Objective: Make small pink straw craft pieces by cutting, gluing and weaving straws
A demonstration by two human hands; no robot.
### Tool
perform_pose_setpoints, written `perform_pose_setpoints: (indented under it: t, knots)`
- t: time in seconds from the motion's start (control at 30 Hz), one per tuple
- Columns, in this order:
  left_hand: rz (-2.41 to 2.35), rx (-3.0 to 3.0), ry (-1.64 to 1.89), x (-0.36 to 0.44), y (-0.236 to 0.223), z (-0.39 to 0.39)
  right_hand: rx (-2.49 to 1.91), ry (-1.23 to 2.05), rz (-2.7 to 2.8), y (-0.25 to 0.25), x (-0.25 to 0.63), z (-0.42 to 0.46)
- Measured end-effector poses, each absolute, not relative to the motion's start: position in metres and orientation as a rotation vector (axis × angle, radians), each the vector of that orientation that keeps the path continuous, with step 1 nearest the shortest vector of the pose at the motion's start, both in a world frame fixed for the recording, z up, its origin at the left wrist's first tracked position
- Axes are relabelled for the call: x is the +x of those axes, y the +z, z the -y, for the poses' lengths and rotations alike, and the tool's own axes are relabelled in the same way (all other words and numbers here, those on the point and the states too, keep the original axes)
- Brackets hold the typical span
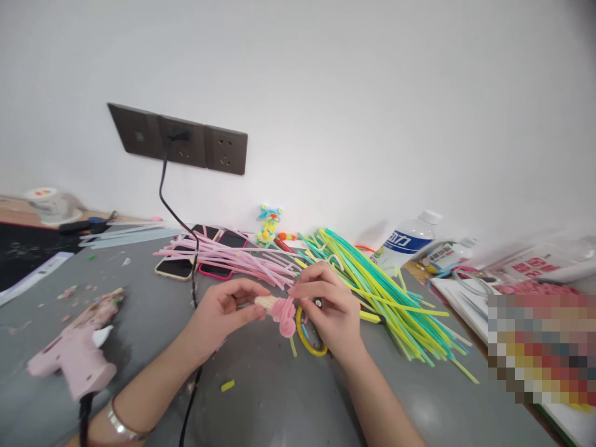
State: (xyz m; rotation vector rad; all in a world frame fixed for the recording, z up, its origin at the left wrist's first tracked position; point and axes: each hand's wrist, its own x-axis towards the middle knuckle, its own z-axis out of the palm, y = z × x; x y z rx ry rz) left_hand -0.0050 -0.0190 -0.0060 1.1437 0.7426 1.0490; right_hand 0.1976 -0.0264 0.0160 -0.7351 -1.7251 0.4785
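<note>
Between my two hands is a small pink and cream pipe-cleaner piece [284, 310] with a coiled pink end. My left hand [221, 316] pinches its cream end between thumb and fingertips. On the other side, my right hand [330, 304] has thumb and fingers closed on the pink part. Just below the right hand's fingers lie scissors with a yellow handle loop [310, 349], partly hidden by that hand. Loose pink pipe cleaners [228, 257] lie behind my hands. A green and yellow pipe-cleaner bundle [386, 285] spreads out to the right.
A pink glue gun [77, 357] rests at left, its black cord running off below. Another black cable [194, 279] hangs from the wall socket [181, 143] across the table. Phones [174, 268] lie under the pink stems. A water bottle [406, 239] stands back right.
</note>
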Motion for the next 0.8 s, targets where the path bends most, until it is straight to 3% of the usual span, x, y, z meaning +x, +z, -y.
perform_pose_setpoints:
  t: [0.37,0.63,0.8]
  knots:
    - [-0.734,1.056,1.048,-0.004,-0.004,0.021,-0.734,0.504,1.709,0.014,0.197,0.027]
    - [-0.771,0.633,0.979,-0.001,0.001,0.016,-0.825,1.188,1.401,0.005,0.196,0.018]
    - [-0.818,0.566,0.982,-0.001,0.002,0.014,-0.913,1.251,1.293,0.002,0.192,0.018]
